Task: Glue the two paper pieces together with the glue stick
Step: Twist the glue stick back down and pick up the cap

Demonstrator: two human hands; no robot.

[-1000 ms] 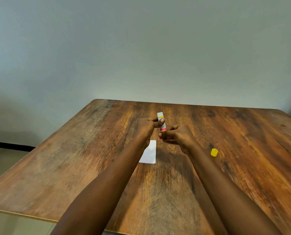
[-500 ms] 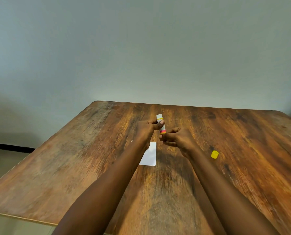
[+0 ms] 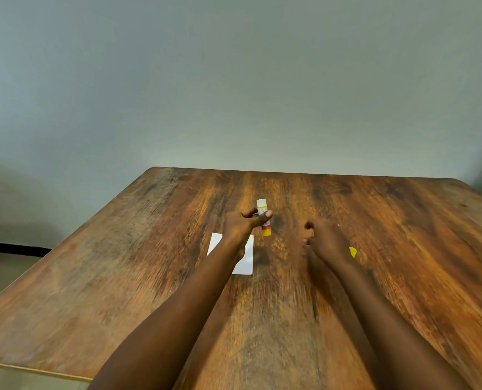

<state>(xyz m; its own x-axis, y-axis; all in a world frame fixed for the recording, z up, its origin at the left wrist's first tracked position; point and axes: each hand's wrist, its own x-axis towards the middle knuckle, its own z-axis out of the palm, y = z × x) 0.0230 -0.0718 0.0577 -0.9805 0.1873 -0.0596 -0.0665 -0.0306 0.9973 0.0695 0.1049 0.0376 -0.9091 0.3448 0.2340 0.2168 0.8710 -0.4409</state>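
My left hand point(image 3: 242, 223) grips the glue stick point(image 3: 263, 218) upright above the table, its white uncapped end up and its yellow base down. Under my left wrist lies white paper point(image 3: 246, 257), partly hidden by the arm; I cannot tell whether it is one piece or two. My right hand point(image 3: 322, 237) hovers to the right of the stick, apart from it, fingers loosely curled and holding nothing. The yellow cap point(image 3: 352, 252) lies on the wood just right of my right hand, partly hidden by it.
The brown wooden table point(image 3: 121, 277) stretches wide on all sides of the paper. Its left edge drops to a floor with a dark skirting line. A plain grey wall point(image 3: 234, 80) stands behind the far edge.
My right hand has let go of the stick's base and moved right, away from it. My left hand still holds the stick, now more upright.
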